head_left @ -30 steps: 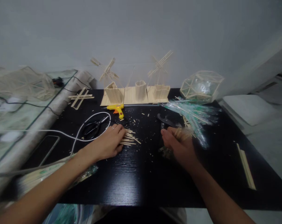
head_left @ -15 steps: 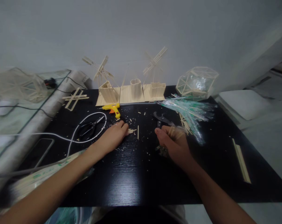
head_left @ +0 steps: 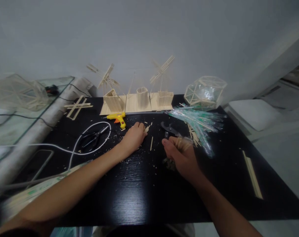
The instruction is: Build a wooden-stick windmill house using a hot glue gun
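Observation:
My left hand [head_left: 135, 136] rests on the table with its fingers closed around a small bunch of short wooden sticks [head_left: 146, 129], whose ends stick out past the fingertips. One loose short stick [head_left: 151, 143] lies just to its right. My right hand [head_left: 181, 153] is wrapped around the handle of a dark cutter [head_left: 169, 127] with curved jaws, which point away from me. The grip hides most of the handle. A blurred, mottled part shows beneath the fist; I cannot make out what it is.
Behind stand stick-built windmill models [head_left: 141, 98]. A yellow glue gun [head_left: 118, 119], black pliers [head_left: 92, 140] and a white cable [head_left: 75, 144] lie left. To the right are plastic-wrapped sticks [head_left: 198, 120], a polyhedral stick frame [head_left: 205, 90] and longer strips [head_left: 252, 174]. Scraps dot the black table [head_left: 129, 200].
My left hand has moved to the right with the short sticks, nearer the cutter. The loose stick has shifted slightly right and tilted. My right hand keeps hold of the cutter.

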### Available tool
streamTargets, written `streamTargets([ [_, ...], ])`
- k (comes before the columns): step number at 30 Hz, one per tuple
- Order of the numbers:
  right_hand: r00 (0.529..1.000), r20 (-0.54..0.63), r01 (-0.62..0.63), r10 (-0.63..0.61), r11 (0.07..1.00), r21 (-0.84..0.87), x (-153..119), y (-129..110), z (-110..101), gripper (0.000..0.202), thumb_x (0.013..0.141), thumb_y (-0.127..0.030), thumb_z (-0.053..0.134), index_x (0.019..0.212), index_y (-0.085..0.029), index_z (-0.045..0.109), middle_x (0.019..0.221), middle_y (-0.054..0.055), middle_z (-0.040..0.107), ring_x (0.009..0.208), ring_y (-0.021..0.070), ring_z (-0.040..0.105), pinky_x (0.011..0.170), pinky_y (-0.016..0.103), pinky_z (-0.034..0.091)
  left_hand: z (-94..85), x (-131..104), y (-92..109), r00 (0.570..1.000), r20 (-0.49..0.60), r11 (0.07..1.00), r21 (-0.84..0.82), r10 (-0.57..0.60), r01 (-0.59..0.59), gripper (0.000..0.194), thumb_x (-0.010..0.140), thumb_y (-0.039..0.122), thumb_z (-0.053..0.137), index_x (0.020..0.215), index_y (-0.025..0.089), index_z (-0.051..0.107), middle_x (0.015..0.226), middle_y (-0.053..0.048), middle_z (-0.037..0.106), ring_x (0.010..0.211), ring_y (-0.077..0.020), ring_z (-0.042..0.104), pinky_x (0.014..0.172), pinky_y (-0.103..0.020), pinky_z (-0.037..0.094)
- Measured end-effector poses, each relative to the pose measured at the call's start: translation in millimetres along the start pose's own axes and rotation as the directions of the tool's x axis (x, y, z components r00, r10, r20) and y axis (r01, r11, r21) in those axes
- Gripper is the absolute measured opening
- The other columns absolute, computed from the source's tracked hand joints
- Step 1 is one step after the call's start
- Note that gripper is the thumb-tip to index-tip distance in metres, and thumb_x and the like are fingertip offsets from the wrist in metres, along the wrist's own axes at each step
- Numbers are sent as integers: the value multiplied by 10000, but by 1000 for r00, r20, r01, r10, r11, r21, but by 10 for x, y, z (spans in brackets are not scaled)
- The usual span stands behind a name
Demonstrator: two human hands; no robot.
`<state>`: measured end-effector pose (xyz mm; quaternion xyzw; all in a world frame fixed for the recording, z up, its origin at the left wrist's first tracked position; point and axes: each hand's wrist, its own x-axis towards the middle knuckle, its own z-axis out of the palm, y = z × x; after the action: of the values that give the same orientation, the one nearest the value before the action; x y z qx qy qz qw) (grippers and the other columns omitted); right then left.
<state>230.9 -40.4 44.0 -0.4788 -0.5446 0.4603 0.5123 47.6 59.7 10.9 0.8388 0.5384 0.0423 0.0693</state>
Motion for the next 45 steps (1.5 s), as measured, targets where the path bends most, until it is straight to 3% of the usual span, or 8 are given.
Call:
streamTargets([
  [5,1000,8,-12,11,998,60,6,55,-7,587,971,-571,652,587,-231,367,540,-64,328,496,90,287,469,289,203,-156,-160,-261,999,-7,999,-25,-46,46,238,1053,308,510,1130,109,616,1128,-167,664,1013,-290,680,880,-397,537],
  [10,999,27,-20,18,997,78,8,61,0,603,987,-608,612,584,-228,375,528,-66,318,483,84,267,460,290,187,-238,-608,-588,972,233,998,-68,32,-16,214,975,395,651,911,191,650,913,-69,703,813,-240,687,756,-349,516],
  [15,1000,19,9,-12,992,124,33,76,6,613,990,-593,621,562,-222,387,524,-68,297,479,80,263,455,285,172,-171,-836,-504,939,337,997,-70,63,-42,116,1014,276,568,971,191,634,1051,-91,718,909,-237,718,814,-338,521],
  [26,1000,-8,18,-17,987,157,37,166,-19,592,1001,-552,628,566,-220,401,526,-69,316,468,78,266,446,267,209,-50,-271,-131,976,206,998,17,-63,61,217,1066,297,455,1061,143,607,1027,-180,768,956,-335,764,813,-406,554],
  [32,1000,-10,-1,3,985,173,34,137,-16,587,993,-558,636,572,-223,403,528,-72,310,472,79,275,443,260,223,-111,-289,140,983,185,1000,17,-22,19,274,1086,325,417,1158,139,605,1065,-165,766,979,-326,766,829,-411,574],
  [36,1000,-12,-1,3,983,184,33,133,0,595,977,-571,654,569,-224,394,523,-76,300,470,78,273,441,259,226,-70,-274,318,976,216,999,28,15,-22,275,1042,358,510,1065,151,689,1038,-177,774,979,-355,769,829,-436,585],
  [40,1000,-12,-6,8,979,204,40,143,-3,589,987,-545,654,571,-219,394,521,-78,302,464,72,265,448,264,218,-55,-182,267,983,181,999,40,-42,36,316,1043,310,446,1034,127,704,987,-217,773,926,-383,773,796,-469,583],
  [45,1000,-5,-2,3,959,283,75,188,-28,583,999,-493,662,575,-216,373,511,-87,283,447,63,247,449,269,175,-231,-326,-46,990,132,998,-10,-54,56,328,1069,315,365,1044,149,647,889,-164,763,848,-344,766,786,-437,568],
])
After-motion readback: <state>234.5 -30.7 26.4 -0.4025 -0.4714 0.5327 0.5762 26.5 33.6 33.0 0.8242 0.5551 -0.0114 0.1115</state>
